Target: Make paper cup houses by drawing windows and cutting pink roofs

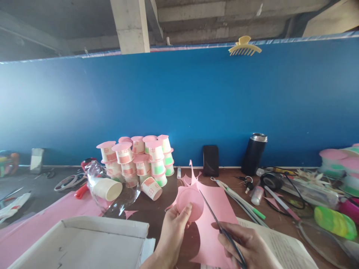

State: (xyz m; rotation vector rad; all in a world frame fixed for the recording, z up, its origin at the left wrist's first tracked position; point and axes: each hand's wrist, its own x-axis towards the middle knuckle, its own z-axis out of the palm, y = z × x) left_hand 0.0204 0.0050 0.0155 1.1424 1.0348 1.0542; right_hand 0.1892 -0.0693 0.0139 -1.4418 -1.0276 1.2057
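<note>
Carefully now: left hand (171, 228) pinching a pink paper disc (190, 203) between thumb and fingertips, near centre of the dark table (157, 209), with the disc partly joined to the pink paper sheet (215, 224). Right hand (246, 244) closed around the handles of scissors (215, 216), thin blades angled up and left toward the disc's right edge; cannot tell how far apart the blades stand.

Best done by turning the paper into the blades rather than swinging the scissors, feeding the curve with short bites from deep in the blades. Worth keeping the left thumb back from the cut line and the loose sheet hanging free so no tearing at the rim. Jagged offcut points showing just beyond the disc, so a steady arc matters.

Farther left, a stack of decorated paper cups (140, 158) with pink lids; plain cups in a plastic sleeve (108, 188) beside it. Open cardboard box (84, 239) near left, black flask (254, 153) far right.
</note>
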